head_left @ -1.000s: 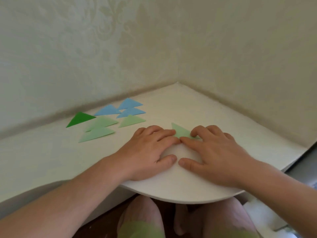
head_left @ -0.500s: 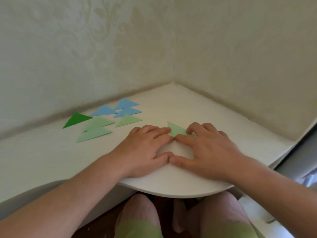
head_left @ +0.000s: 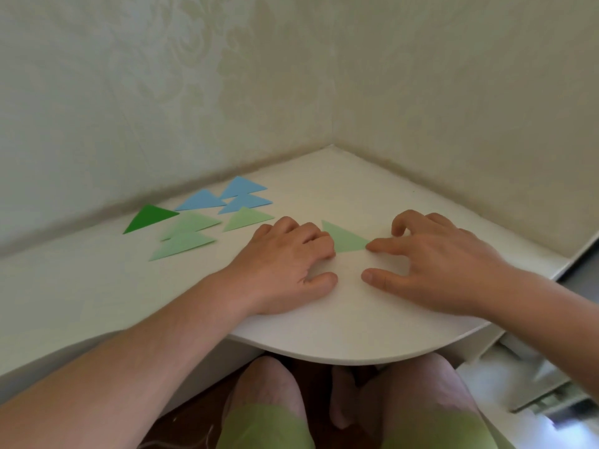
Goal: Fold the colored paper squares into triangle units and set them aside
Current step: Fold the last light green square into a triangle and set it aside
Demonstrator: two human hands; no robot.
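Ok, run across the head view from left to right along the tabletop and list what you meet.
Dark green triangle → stack of light green triangles → blue triangles → left hand → light green triangle being folded → right hand.

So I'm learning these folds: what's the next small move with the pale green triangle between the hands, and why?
Probably slide the pale green paper triangle left to the finished blue and green triangles. It lies flat, folded, between the left hand and the right hand.
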